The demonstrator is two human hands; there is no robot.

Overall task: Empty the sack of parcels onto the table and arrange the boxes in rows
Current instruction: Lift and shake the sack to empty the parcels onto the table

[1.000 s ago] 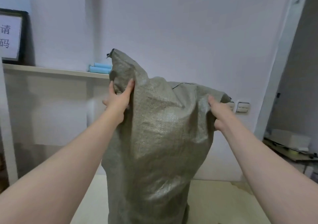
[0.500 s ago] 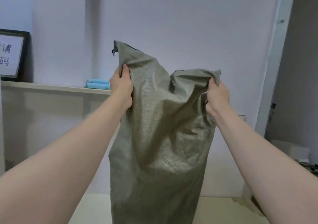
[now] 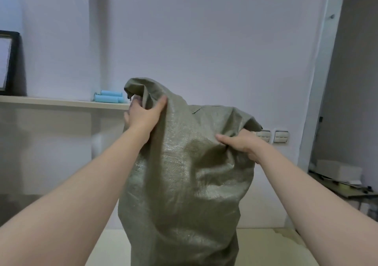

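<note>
The sack [image 3: 184,184] hangs upright in the middle of the view, its grey-green woven cloth slack and creased; its lower end drops out of sight at the bottom edge, over the pale table [image 3: 266,247]; no boxes show, so we cannot tell whether any are out or how many are inside. Our left hand [image 3: 143,116] grips a bunched corner at the top, thumb on the near face, fingers curled round behind; our right hand [image 3: 243,145] pinches the other top fold, somewhat lower, thumb laid across the cloth, fingers hidden behind it.

We judge this to be the tipping step; to do it well we would hold both corners firmly, lift them evenly with the mouth low over the table, and shake in short pulls so the boxes slide out rather than drop; the smooth weave could slip through a loose hold.

Behind, a shelf [image 3: 51,102] carries blue rolls [image 3: 108,98] and a dark frame [image 3: 15,61]; wall switches [image 3: 281,136] sit just beyond the right hand.
</note>
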